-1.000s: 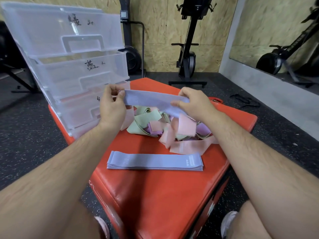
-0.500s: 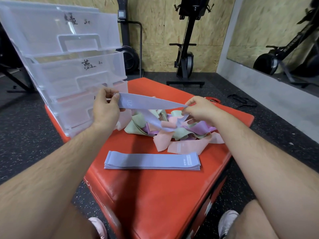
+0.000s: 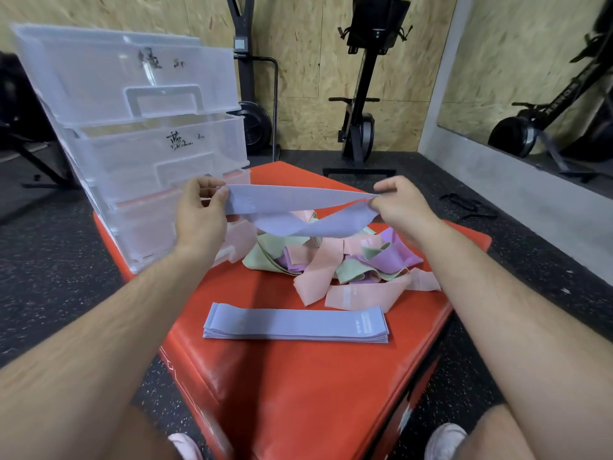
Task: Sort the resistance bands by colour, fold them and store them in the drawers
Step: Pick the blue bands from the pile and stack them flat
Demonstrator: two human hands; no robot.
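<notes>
Lavender-blue band [image 3: 298, 200], centre of frame, head view: a closed loop held in the air between both hands, above the far half of the red padded worktop [image 3: 298, 393].

- Left hand [image 3: 199, 214]: thumb and fingers [image 3: 207, 184] pinch the band's left end.
- Right hand [image 3: 403, 207]: fingers [image 3: 386, 185] curled, pinching the right end to a narrow point.
- Upper strand runs nearly straight from hand to hand. Lower strand is twisted and sags toward the loose pile [image 3: 335, 260]; contact with the pile cannot be told.
- Loose pile: pink, pale green and purple bands, tangled, lying on the worktop right of centre, under and just nearer than the held band.
- Folded stack [image 3: 295, 325]: same lavender-blue, flat, edges aligned, lengthwise across the frame below the pile, close to it. A pale label shows near its right end.
- Drawers [image 3: 149, 127]: translucent plastic unit, upper left of frame, standing on the worktop's far left part. Dark handwritten marks on the top two fronts; too blurred to read. Pink shows through a lower drawer.
- Surroundings: speckled dark floor [image 3: 49, 277], chipboard wall, black exercise machine [image 3: 361, 94] at top centre, mirror [image 3: 530, 78] at upper right.
- Light-coloured shoe [image 3: 444, 439] at the bottom edge, right.
</notes>
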